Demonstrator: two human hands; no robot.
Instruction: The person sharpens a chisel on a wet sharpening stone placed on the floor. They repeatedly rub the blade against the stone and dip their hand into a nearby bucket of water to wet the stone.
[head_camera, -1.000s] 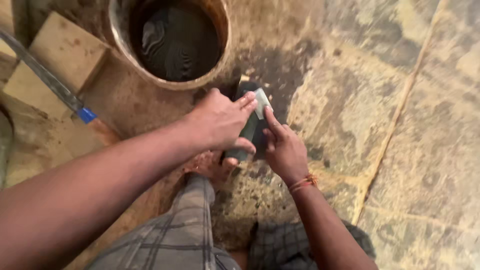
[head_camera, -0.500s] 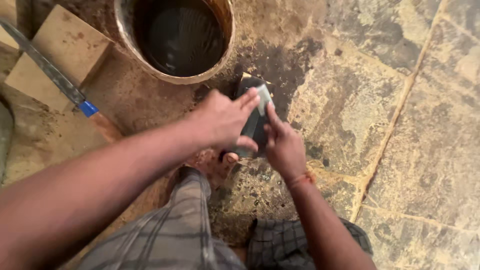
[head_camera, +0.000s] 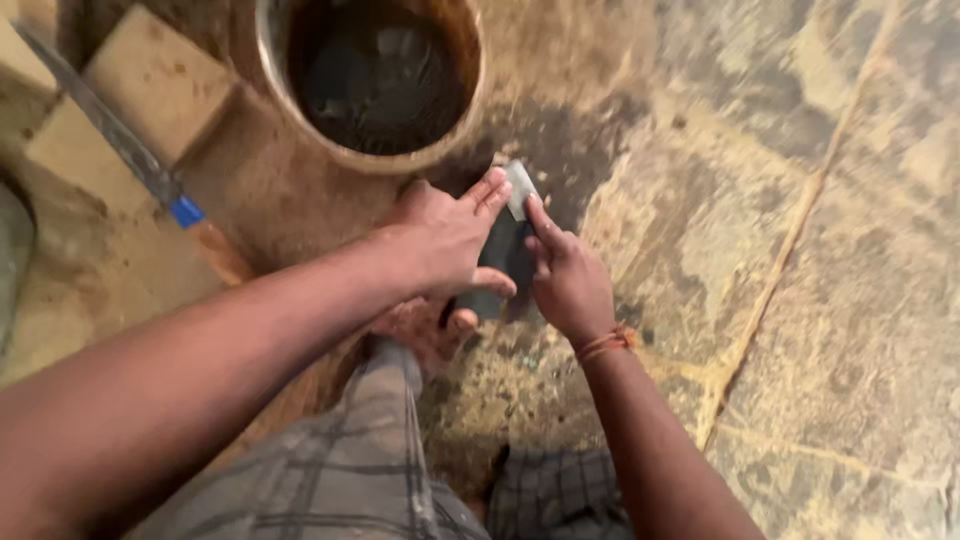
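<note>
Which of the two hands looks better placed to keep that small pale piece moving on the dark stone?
Probably the left hand: its fingers lie flat across the pale piece on the dark stone. The right hand touches only its edge with a fingertip, steadying.

I see 0 packages, labels, signs or screens anywhere in my view. Nothing here carries a wrapper, a tag or a display.
</note>
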